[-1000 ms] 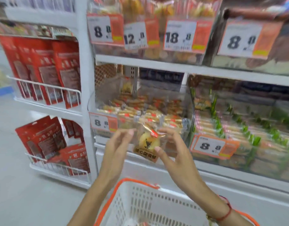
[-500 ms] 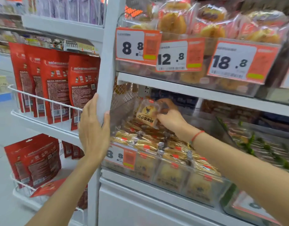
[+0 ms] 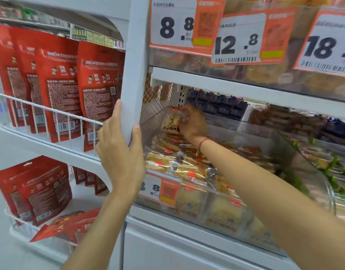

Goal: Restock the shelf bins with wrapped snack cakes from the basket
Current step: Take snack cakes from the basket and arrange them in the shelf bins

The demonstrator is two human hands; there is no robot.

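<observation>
While my left hand point(image 3: 121, 158) grips the shelf post point(image 3: 135, 75) to steady my reach, my right hand point(image 3: 192, 122) pinches a snack cake point(image 3: 170, 123), upright at frame centre, over the bin point(image 3: 216, 211) back.

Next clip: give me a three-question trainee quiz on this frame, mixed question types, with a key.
1. True or false: the left hand grips the white shelf post.
2. The right hand holds: A) a red pouch B) a wrapped snack cake C) a price tag.
3. Fill in: the cake is held over the back of the clear ___.

Key: 1 true; 2 B; 3 bin.
</observation>
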